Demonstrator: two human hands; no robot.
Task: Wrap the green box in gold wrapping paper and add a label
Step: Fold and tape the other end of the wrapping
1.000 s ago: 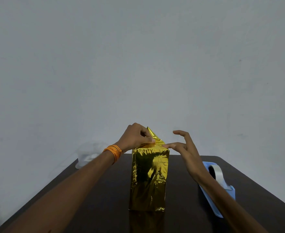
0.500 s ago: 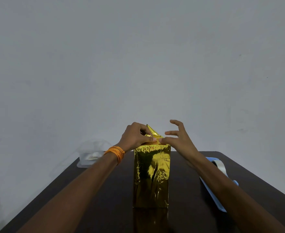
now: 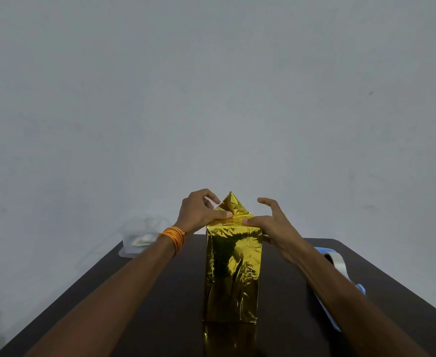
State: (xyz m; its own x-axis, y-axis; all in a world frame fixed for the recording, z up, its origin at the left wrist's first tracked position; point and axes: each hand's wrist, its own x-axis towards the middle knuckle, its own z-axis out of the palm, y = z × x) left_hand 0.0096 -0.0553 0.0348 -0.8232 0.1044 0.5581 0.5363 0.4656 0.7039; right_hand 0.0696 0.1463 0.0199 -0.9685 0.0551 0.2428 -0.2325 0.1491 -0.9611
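The box stands upright in the middle of the dark table, fully covered in shiny gold wrapping paper (image 3: pixel 233 274); no green shows. A triangular gold flap (image 3: pixel 233 206) sticks up at the far side of its top. My left hand (image 3: pixel 199 211), with orange threads at the wrist, pinches the folded paper at the top left, thumb pressed on the fold. My right hand (image 3: pixel 268 225) presses its thumb on the top right edge, fingers spread above. No label is in view.
A blue tape dispenser (image 3: pixel 338 274) with a clear tape roll lies on the table to the right, partly under my right forearm. A clear plastic container (image 3: pixel 139 239) sits at the far left corner. The dark table (image 3: pixel 160 318) ends at a plain wall.
My right hand has shifted onto the box's top right edge, thumb pressing the paper. The triangular flap now stands more open and upright. My left hand keeps its pinch.
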